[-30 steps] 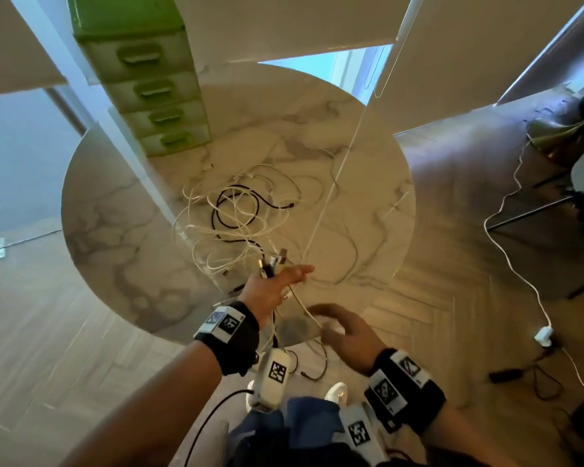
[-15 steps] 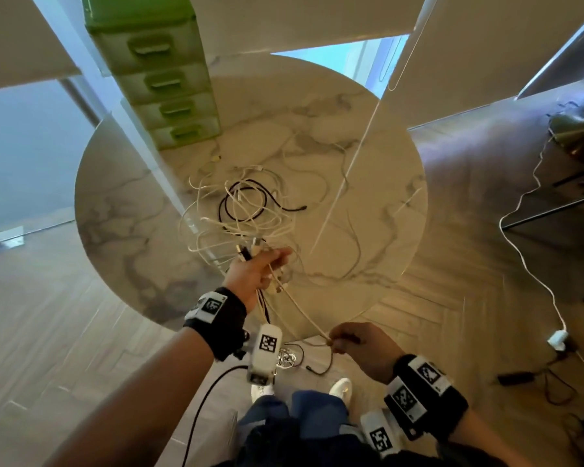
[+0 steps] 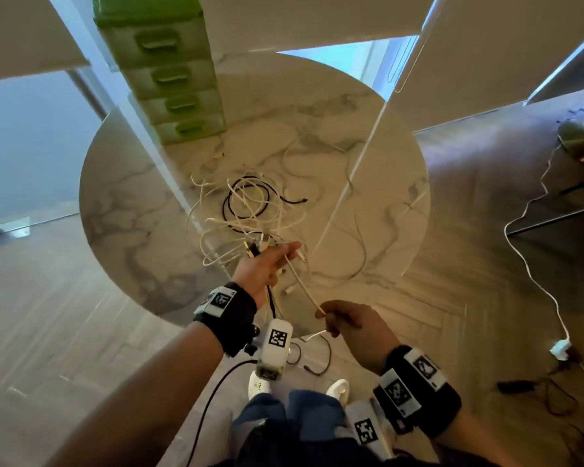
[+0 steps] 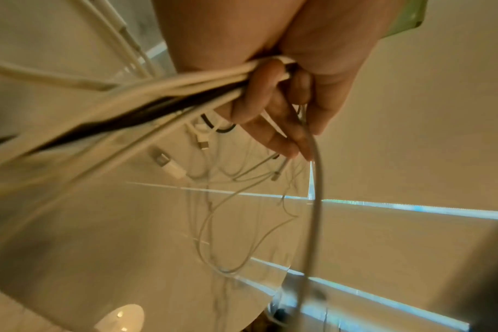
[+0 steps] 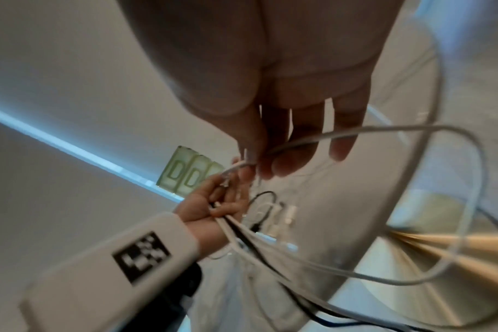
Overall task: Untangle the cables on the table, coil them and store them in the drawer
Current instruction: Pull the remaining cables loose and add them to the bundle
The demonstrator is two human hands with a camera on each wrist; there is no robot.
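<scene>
Cables (image 3: 250, 210) bunched in left hand (image 3: 267, 267); right hand (image 3: 351, 326) pinches one.

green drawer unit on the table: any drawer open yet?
All shut. In the head view the green drawer unit's four visible fronts sit flush, handles lined up, none pulled out.

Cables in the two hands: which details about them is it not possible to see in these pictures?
- How many cables the left hand grips: left wrist view, blurred and overlapped by fingers.
- Far end of the white cable pinched by the right hand: head view, lost in the tangle.
- Drawer unit contents: head view, all drawers closed.
</scene>
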